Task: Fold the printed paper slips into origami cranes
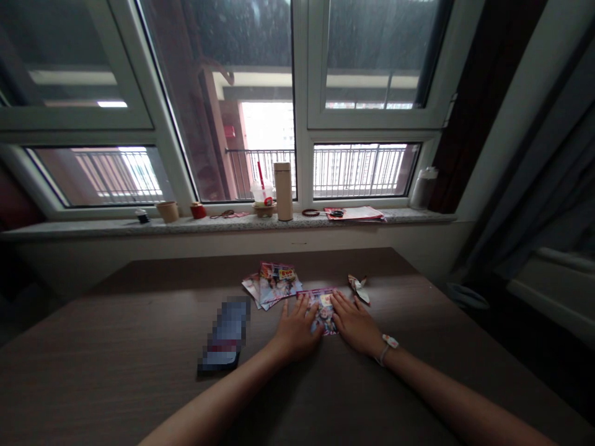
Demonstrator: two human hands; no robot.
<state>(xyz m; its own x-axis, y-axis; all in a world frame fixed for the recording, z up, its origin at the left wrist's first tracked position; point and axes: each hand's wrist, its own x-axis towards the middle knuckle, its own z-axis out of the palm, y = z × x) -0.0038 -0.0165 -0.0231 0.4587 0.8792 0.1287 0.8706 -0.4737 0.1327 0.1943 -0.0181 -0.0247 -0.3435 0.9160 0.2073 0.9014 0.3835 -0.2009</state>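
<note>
A colourful printed paper sheet [326,317] lies flat on the dark wooden table [139,347]. Across its left part rests my left hand [297,328], palm down with the fingers stretched out. My right hand [356,323] lies over the right edge of the same sheet, also flat, a bracelet at its wrist. Both hands press on the paper without gripping it. Just beyond the right fingertips sits a small folded paper piece [359,288]. Several similar printed sheets [277,282] are fanned in a loose pile beyond my left hand.
Left of my forearm lies a phone [225,334], its screen blurred out. Along the windowsill [223,224] stand a beige flask [282,192], a paper cup [167,212], a plastic cup with a red straw [263,193], scissors [334,213] on papers, and a bottle [423,189].
</note>
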